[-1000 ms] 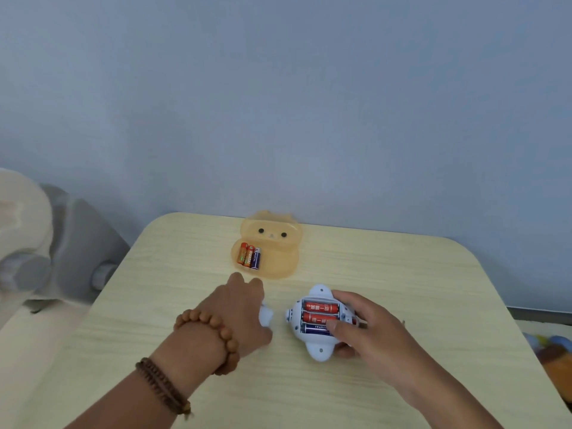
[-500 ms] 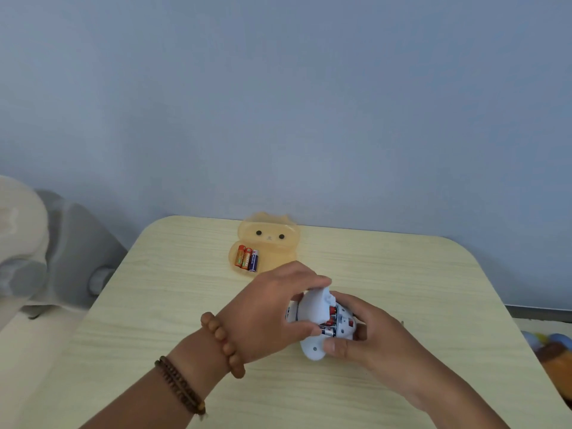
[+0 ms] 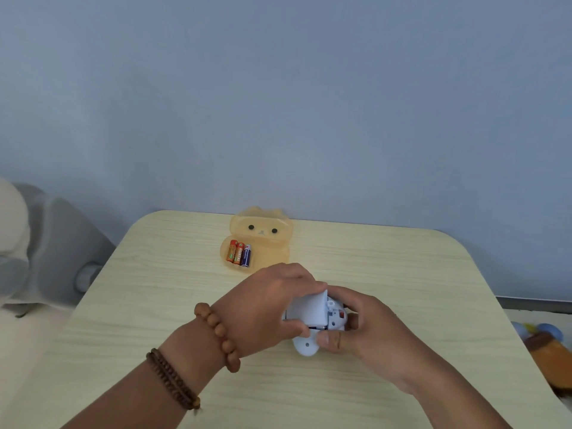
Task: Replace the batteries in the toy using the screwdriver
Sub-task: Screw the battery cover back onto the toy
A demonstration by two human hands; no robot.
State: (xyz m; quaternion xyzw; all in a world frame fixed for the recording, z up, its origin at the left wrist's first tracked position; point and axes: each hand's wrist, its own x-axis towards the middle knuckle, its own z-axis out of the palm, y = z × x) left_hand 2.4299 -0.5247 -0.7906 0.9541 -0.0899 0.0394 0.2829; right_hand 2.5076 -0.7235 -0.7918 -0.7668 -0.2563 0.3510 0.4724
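Left hand (image 3: 272,308): fingers clamped over the white cover (image 3: 309,311), pressing it on the toy; fingertips hidden behind it.
Right hand (image 3: 368,329): gripping the toy (image 3: 306,346) from the right, thumb on its near edge.
Toy: near-centre of table (image 3: 154,274), mostly covered; battery bay hidden.
Batteries (image 3: 239,253): three, in orange bear-faced tray (image 3: 266,243), farther back.
Screwdriver: not discernible.

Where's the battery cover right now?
In the head view the battery cover is at table centre, pinched in the left hand and tilted over the white toy that the right hand steadies.
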